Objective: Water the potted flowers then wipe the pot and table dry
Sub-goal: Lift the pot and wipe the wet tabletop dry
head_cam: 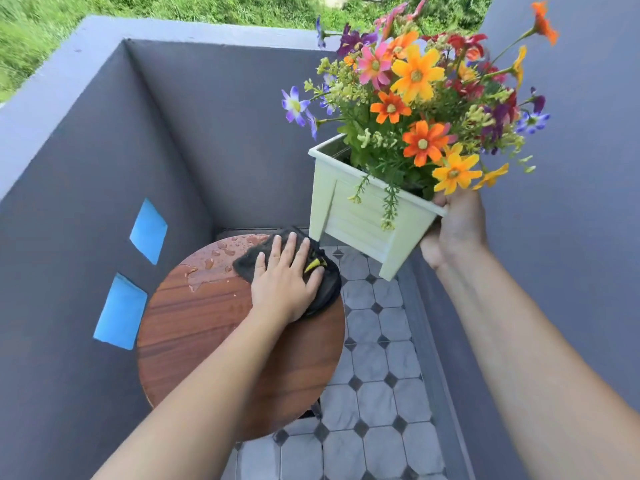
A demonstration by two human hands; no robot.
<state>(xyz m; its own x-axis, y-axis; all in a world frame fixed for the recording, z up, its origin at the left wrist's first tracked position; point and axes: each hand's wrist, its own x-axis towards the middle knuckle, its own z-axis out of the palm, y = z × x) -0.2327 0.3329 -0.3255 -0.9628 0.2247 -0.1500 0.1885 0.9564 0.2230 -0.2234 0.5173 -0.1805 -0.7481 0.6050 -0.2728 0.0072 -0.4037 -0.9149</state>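
The right hand (453,230) grip is clamped on the tilted pot (360,216), held aloft at two o'clock; it could slip or spill. The left hand (284,282) presses flat (fingers spread) on the cloth (325,289); droplets at eleven o'clock on the bench (214,341) may get missed.

- Pot (363,216) — pale green, ribbed panels; flowers (419,95) orange, yellow, pink, purple, red.
- Cloth (311,268), centre: black, yellow mark.
- Table (214,327): reddish-brown wood grain.
- Floor (377,393) — grey octagon tiles, dark diamonds.
- Walls (194,133) grey-purple.

Bright soft daylight, sharp centre, wide-angle edge bending.
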